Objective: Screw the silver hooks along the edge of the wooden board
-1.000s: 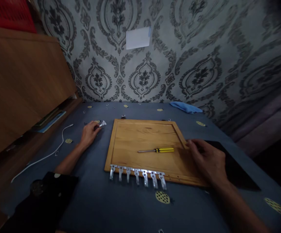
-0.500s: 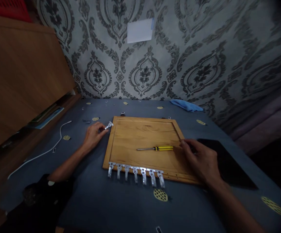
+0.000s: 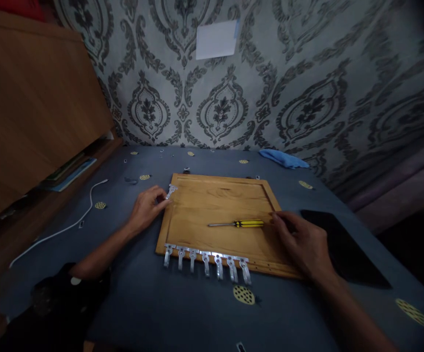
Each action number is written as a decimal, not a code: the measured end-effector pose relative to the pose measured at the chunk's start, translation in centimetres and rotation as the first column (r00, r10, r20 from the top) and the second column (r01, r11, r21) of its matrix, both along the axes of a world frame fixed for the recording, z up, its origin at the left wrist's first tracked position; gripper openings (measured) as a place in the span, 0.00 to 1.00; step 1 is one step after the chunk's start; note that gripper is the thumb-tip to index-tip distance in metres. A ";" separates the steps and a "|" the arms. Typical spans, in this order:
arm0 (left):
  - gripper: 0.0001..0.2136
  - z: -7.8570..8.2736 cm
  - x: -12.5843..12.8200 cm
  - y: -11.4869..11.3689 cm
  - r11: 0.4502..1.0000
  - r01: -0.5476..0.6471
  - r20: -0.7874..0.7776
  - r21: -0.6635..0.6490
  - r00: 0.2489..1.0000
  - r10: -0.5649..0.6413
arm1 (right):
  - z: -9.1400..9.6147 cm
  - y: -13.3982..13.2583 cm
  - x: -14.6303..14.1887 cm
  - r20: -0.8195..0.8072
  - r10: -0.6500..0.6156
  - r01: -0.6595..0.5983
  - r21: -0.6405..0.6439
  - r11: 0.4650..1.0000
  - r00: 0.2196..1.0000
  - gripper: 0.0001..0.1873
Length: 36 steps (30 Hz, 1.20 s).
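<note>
My left hand [image 3: 148, 208] pinches a silver metal hook [image 3: 171, 190] with a T-shaped plate, over the left edge of a wooden board [image 3: 212, 198]. My right hand [image 3: 303, 239] is closed, thumb against forefinger, over the board's right side; whatever its fingertips hold is too small to make out. Between my hands a screwdriver [image 3: 236, 224] with a yellow and black handle lies on the board, its tip pointing left. Along the board's near edge sits a row of several matching metal hooks [image 3: 206, 261], their curved ends hanging past the edge. Small dark holes show to the right of the row.
A dark flat panel [image 3: 347, 249] lies right of the board. At the back right is a blue cloth [image 3: 284, 159]. A white cable [image 3: 91, 203] curves along the left, beside a wooden cabinet [image 3: 39, 107]. Patterned wallpaper rises behind the blue table [image 3: 182, 318].
My left hand has moved slightly right with the metal hook, which has turned more upright and now overlaps the board's left edge. My right hand stays almost in place.
</note>
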<state>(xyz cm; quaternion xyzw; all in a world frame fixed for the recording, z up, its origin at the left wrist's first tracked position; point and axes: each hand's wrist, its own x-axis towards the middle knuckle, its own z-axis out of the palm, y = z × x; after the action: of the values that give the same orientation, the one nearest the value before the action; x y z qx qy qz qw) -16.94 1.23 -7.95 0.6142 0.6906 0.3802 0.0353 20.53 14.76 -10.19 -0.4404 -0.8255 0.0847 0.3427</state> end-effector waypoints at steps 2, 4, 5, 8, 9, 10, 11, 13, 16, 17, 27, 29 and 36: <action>0.08 0.1 0.3 -0.1 1.000 0.008 0.007 0.001 1.000 -0.008 | 0.0 -0.1 -0.1 -0.011 -0.002 0.002 0.003 1.000 1.000 0.23; 0.08 0.2 0.7 -0.2 1.000 0.022 0.017 0.006 1.000 -0.022 | 0.0 -0.2 -0.3 -0.017 0.003 -0.003 0.012 1.000 1.000 0.22; 0.08 0.3 1.0 -0.2 0.999 0.033 0.023 0.008 0.999 -0.033 | 0.1 -0.3 -0.4 -0.018 0.010 -0.010 0.016 1.000 1.000 0.22; 0.08 0.5 2.0 -0.5 0.997 0.083 0.038 0.005 0.996 -0.083 | 0.5 -0.8 -0.8 -0.022 0.032 -0.032 0.018 0.999 0.999 0.21; 0.09 0.6 2.4 -0.6 0.995 0.102 0.042 0.003 0.994 -0.102 | 0.6 -1.0 -0.9 -0.027 0.038 -0.038 0.019 0.999 0.999 0.20; 0.09 0.7 2.9 -0.7 0.993 0.121 0.047 0.000 0.992 -0.121 | 0.8 -1.2 -1.0 -0.033 0.045 -0.044 0.019 0.999 0.998 0.19; 0.09 0.8 3.3 -0.8 0.990 0.138 0.053 -0.001 0.989 -0.138 | 1.1 -1.3 -1.1 -0.037 0.053 -0.052 0.018 0.998 0.998 0.19; 0.09 0.9 4.2 -1.0 0.986 0.168 0.064 0.002 0.984 -0.167 | 1.5 -1.7 -1.3 -0.040 0.072 -0.072 0.010 0.997 0.997 0.17; 0.10 1.1 5.3 -1.1 0.978 0.207 0.071 0.013 0.976 -0.208 | 2.0 -2.3 -1.6 -0.040 0.106 -0.105 0.007 0.994 0.994 0.16; 0.10 1.1 5.6 -1.2 0.975 0.223 0.070 0.018 0.972 -0.224 | 2.1 -2.5 -1.8 -0.044 0.120 -0.120 0.012 0.993 0.992 0.15; 0.10 2.8 9.5 -1.8 0.933 0.356 0.040 0.059 0.933 -0.359 | 3.1 -5.4 -3.5 -0.198 0.342 -0.374 -0.154 0.915 0.919 0.14; 0.10 3.1 10.3 -1.9 0.922 0.382 0.038 0.055 0.922 -0.385 | 2.9 -5.9 -3.8 -0.251 0.374 -0.427 -0.207 0.880 0.893 0.14; 0.05 3.6 12.1 -2.4 0.878 0.472 -0.015 0.078 0.881 -0.473 | 3.4 -7.1 -4.2 -0.409 0.425 -0.573 -0.369 0.732 0.807 0.14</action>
<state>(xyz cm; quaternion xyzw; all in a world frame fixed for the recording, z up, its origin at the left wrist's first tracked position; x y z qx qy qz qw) -4.80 -1.14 -4.34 0.7640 0.5042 0.3888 0.1042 16.33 7.64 -6.81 -0.2517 -0.8055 0.4395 0.3077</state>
